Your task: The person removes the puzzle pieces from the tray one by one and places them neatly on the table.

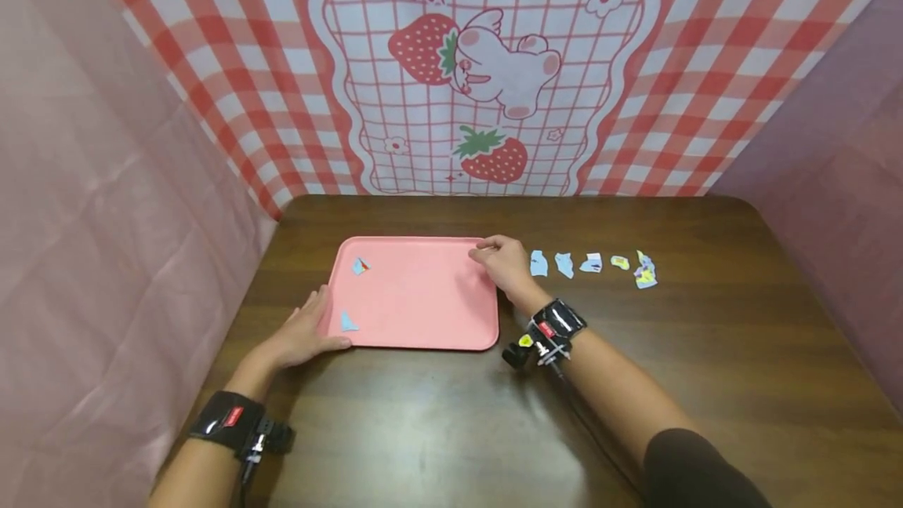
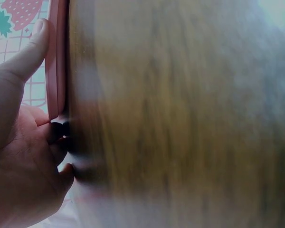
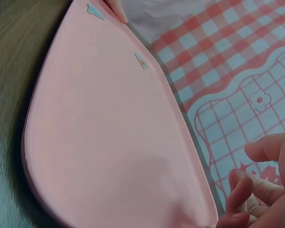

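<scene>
A pink rectangular tray (image 1: 423,296) lies on the wooden table. On its left part are two torn paper scraps: a small blue one with red (image 1: 361,266) and a plain light blue one (image 1: 349,321) near the front corner. My left hand (image 1: 303,333) rests at the tray's front left corner, thumb along the front edge and fingers beside the left edge. Over the back right corner is my right hand (image 1: 504,263). In the right wrist view its fingers (image 3: 263,145) are loosely bent, thumb and fingertips apart, with nothing seen held.
Right of the tray lies a row of several torn scraps: blue ones (image 1: 539,263), a yellow one (image 1: 620,263) and a larger yellow-purple one (image 1: 645,271). A strawberry-print cloth (image 1: 451,163) hangs behind the table (image 1: 423,429); a pink curtain (image 1: 127,257) hangs left.
</scene>
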A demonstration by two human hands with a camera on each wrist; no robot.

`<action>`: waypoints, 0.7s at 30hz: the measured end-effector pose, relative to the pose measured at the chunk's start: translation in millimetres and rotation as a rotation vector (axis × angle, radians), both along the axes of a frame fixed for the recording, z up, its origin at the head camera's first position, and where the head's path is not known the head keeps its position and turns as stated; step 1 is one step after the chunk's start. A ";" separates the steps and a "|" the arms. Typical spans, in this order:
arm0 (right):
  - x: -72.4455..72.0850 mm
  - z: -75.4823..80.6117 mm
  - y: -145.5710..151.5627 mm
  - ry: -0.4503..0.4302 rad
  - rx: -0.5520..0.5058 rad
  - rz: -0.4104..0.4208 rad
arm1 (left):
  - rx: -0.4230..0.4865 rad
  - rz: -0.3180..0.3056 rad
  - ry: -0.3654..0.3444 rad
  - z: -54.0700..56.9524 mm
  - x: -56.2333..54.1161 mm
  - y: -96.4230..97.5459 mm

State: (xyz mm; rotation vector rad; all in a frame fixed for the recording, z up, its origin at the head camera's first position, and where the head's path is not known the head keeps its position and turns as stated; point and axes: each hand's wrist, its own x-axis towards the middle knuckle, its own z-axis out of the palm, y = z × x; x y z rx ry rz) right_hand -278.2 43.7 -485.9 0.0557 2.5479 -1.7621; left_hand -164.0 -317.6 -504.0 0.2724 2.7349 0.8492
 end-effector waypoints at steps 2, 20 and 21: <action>0.1 0.8 -4.1 -0.011 0.010 0.004 | 0.005 0.002 -0.006 1.0 0.1 0.7; -0.6 -1.7 -47.6 0.016 0.073 0.089 | 0.047 0.012 -0.032 1.9 -1.5 0.4; -0.6 -2.7 -50.0 0.018 0.067 0.094 | 0.054 0.011 -0.032 1.9 -1.7 0.6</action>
